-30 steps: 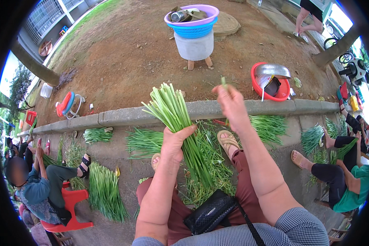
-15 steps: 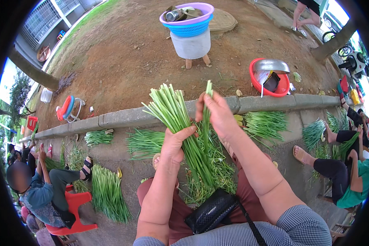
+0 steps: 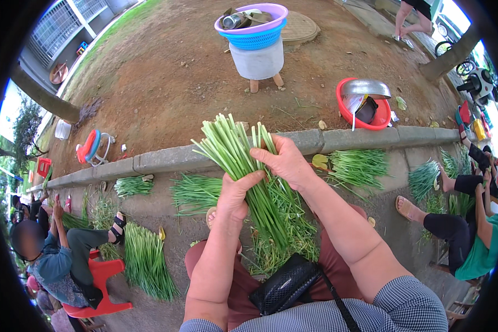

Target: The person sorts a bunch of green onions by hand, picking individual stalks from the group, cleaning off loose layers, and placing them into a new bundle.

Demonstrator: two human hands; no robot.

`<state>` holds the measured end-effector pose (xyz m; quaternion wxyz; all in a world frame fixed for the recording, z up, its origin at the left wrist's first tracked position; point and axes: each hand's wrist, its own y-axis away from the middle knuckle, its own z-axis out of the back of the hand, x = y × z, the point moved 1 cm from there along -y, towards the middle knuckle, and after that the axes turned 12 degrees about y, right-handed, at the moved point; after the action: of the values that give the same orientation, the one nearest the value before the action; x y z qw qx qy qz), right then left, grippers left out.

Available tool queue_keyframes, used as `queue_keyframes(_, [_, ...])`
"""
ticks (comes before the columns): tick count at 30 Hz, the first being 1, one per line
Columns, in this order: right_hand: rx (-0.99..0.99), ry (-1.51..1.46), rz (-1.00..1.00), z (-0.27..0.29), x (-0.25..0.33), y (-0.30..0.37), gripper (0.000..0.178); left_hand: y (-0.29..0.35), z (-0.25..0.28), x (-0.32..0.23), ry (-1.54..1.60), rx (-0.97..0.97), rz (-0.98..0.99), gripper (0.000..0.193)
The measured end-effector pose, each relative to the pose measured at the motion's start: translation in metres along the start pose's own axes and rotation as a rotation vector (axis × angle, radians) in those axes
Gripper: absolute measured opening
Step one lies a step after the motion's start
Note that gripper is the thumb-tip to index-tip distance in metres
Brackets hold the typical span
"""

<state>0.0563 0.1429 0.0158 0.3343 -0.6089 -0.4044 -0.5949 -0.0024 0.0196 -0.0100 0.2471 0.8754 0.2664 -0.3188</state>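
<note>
A thick bunch of green stalks (image 3: 258, 207), like garlic chives or scallion greens, slants across the middle with its pale cut ends up and to the left. Around its middle my left hand (image 3: 238, 193) is closed, thumb on top. My right hand (image 3: 285, 160) pinches a few stalks at the bunch's upper right side, against the rest; their pale ends poke out above my fingers. Below, a loose heap of green trimmings (image 3: 271, 252) lies on the pavement between my legs. A black textured bag (image 3: 288, 283) rests in my lap.
Piles of green stalks lie left (image 3: 146, 260), ahead (image 3: 196, 193) and right (image 3: 359, 169) along a stone kerb (image 3: 166, 159). Beyond stand a stool with stacked baskets (image 3: 254, 36) and a red basin (image 3: 346, 102). Seated people flank me, one on a red chair (image 3: 102, 276).
My right hand has come left and down, bringing its few stalks in against the bunch. My left hand stays in place. The person at right has raised their arms.
</note>
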Motion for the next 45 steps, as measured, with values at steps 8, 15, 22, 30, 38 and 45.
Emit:
queue_keyframes(8, [0.015,-0.105,-0.079,0.003,-0.006,-0.001,0.017,0.003,-0.005,-0.003,0.03,-0.117,-0.054,0.03])
queue_keyframes(15, [-0.206,-0.28,-0.087,0.02,0.001,-0.008,0.023,0.003,0.005,-0.004,0.045,-0.173,-0.022,0.02])
queue_keyframes(22, [-0.101,0.027,-0.039,0.022,0.004,-0.008,0.025,-0.001,0.005,-0.006,0.03,-0.148,-0.034,0.022])
queue_keyframes(30, [-0.151,0.097,0.007,0.01,-0.012,-0.009,0.028,0.002,0.002,-0.006,0.063,-0.114,0.004,0.03])
queue_keyframes(38, [-0.099,-0.126,-0.137,0.033,0.007,-0.01,0.026,0.004,0.003,-0.008,0.019,-0.026,0.065,0.033])
queue_keyframes(45, [0.001,-0.093,-0.143,0.009,0.002,-0.003,0.017,0.006,-0.004,-0.003,0.038,-0.019,0.036,0.032])
